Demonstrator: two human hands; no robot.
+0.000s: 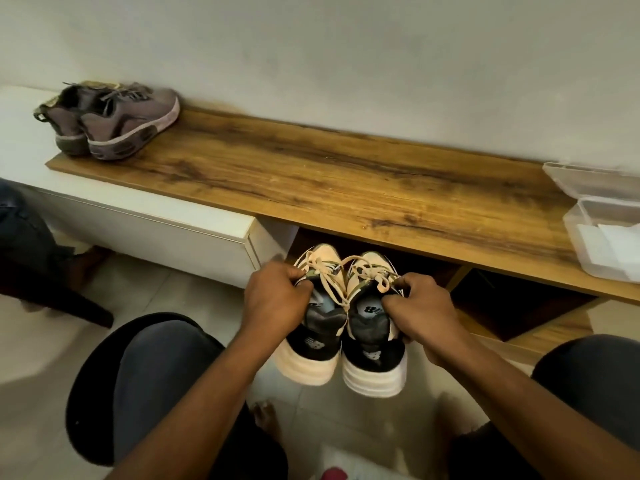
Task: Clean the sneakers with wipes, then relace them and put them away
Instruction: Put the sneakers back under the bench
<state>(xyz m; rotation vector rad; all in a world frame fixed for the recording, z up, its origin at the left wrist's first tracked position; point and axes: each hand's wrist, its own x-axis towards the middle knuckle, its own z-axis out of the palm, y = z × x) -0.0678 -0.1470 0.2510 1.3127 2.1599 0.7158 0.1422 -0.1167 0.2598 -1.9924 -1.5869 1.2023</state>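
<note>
Wooden bench top [346,174] beyond both hands. Left hand [277,299] and right hand [419,310] each grip a laced sneaker: left sneaker [308,344], right sneaker [374,355]. Putting-away step, likely; next, slide toes into the open cubby [433,268] ahead.

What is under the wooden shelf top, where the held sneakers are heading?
Under the wooden shelf top is an open dark compartment. The toes of the cream sneakers enter it; its depths are shadowed, so any contents cannot be seen.
</note>
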